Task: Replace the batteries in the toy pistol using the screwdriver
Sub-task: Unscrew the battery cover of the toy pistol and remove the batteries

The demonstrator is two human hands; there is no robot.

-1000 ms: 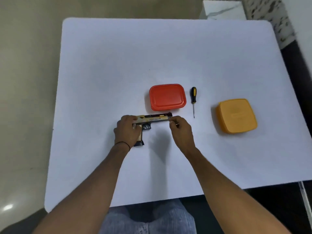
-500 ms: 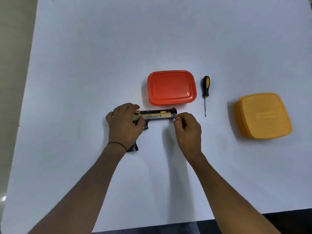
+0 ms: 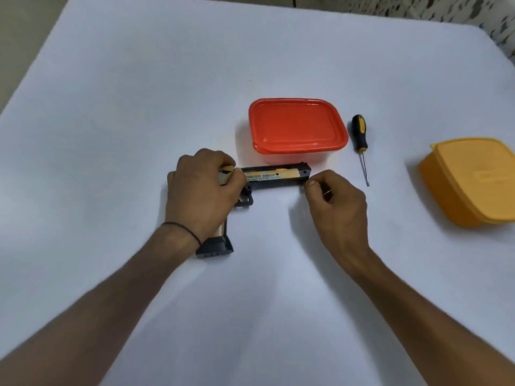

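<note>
While my left hand (image 3: 200, 190) grips the toy pistol (image 3: 274, 177) and my right hand (image 3: 338, 208) pinches its muzzle, screwdriver (image 3: 359, 132) lies just beyond the right one; tip toward me.

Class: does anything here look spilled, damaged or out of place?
Nothing stands out: red tub and yellow tub are lidded, the screwdriver lies between them, the left hand and right hand hold the toy pistol.

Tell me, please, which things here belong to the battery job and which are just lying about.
For the job: pistol, gripped by left hand, right hand pinching its muzzle; screwdriver, untouched.
Lying about: red box, yellow box, both lidded.
</note>
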